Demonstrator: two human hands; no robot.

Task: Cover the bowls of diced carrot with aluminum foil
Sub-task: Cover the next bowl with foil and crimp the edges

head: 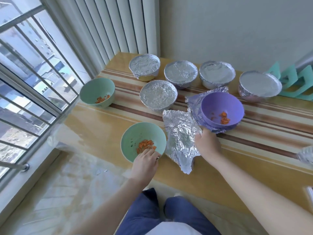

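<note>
Now my left hand (pixel 145 160) grips the near green bowl (pixel 133 138) by the rim closest to me, fingers curled over the edge. I think this is to keep the bowl steady near the front edge of the tabletop (pixel 254 160). The diced carrot (pixel 146 145) lies in a small heap at its bottom, still uncovered.

My right hand (pixel 206 143) pinches the right edge of the crumpled foil sheet (pixel 181 138). The sheet lies on the tabletop just beside the bowl, so I judge it is meant to go over this bowl.

Behind my right hand, the purple bowl (pixel 221 109) stands on a second foil sheet (pixel 196 102), probably so the foil can be folded up around it. It also holds some carrot and is open. The far green bowl (pixel 97 92) waits at the left edge, open too.

Along the far edge, five foil-covered bowls (pixel 144 67) stand close together, out of my way. Teal foam shapes (pixel 296 82) stand at the far right corner.

I can read no brand, label or writing anywhere.
</note>
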